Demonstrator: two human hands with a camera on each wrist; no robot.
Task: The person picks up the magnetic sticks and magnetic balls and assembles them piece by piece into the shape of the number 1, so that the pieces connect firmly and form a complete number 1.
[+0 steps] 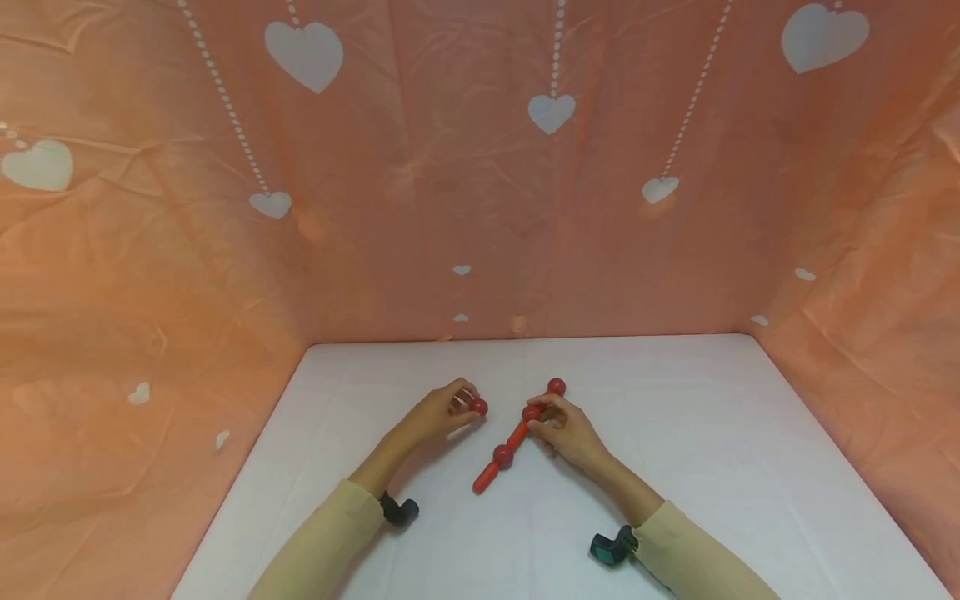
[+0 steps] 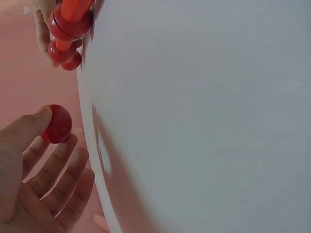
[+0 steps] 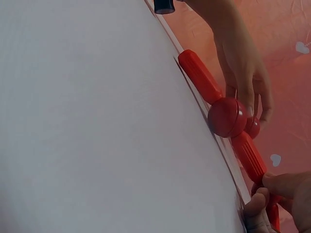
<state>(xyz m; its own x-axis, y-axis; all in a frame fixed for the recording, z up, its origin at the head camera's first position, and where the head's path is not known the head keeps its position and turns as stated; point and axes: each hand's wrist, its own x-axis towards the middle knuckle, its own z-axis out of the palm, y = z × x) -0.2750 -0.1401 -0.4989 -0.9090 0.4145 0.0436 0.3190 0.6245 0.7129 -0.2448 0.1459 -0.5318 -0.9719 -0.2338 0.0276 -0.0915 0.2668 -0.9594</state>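
Note:
Between thumb and fingertips, my left hand point(image 1: 438, 412) pinches a loose red ball point(image 1: 478, 407), held over the white table. In the left wrist view this ball point(image 2: 59, 124) is smooth and round. To its right, a straight chain of red ridged rods and red balls point(image 1: 503, 456) runs diagonally across the table. One rod point(image 3: 200, 76) forms its near end, and a ball point(image 1: 557, 386) caps the far end. My right hand point(image 1: 573, 433) grips the chain around its upper ball point(image 1: 531, 413), thumb and fingers partly covering that joint. A seam line shows around the lower ball point(image 3: 227, 117).
The white table point(image 1: 705, 433) ends at the back against an orange cloth backdrop point(image 1: 465, 208) printed with hearts; cloth also hangs on both sides. Dark wrist cameras point(image 1: 613, 547) sit at the cuffs of the beige sleeves point(image 1: 697, 554), close above the table.

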